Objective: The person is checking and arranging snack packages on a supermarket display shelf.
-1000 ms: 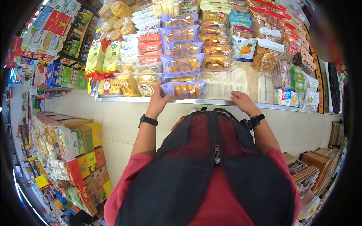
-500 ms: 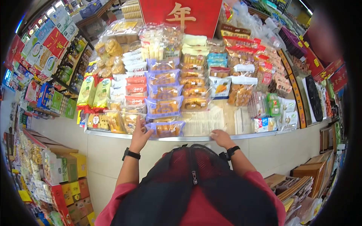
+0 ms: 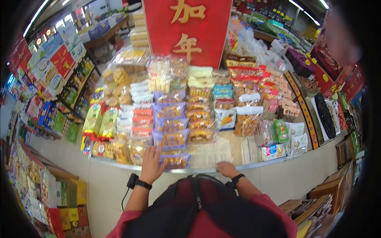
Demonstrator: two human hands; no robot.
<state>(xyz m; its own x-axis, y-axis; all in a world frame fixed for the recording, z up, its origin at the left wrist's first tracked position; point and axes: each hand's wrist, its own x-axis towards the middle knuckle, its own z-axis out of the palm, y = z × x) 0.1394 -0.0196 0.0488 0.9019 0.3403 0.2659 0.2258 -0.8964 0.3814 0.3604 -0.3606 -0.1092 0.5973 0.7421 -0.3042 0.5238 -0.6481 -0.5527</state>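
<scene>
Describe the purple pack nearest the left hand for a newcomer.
Start at the big red sign and follow the column of purple-edged packs below it down to the counter edge. The pack is the frontmost one, by the left hand; only it lies at the metal edge, printed paper to its right.

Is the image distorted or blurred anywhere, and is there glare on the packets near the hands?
Head view: strong fisheye, the counter edge bows and black corners frame it; bright, even light; soft glare on the plastic packets; left hand and right hand are slightly soft, small print unreadable.
</scene>
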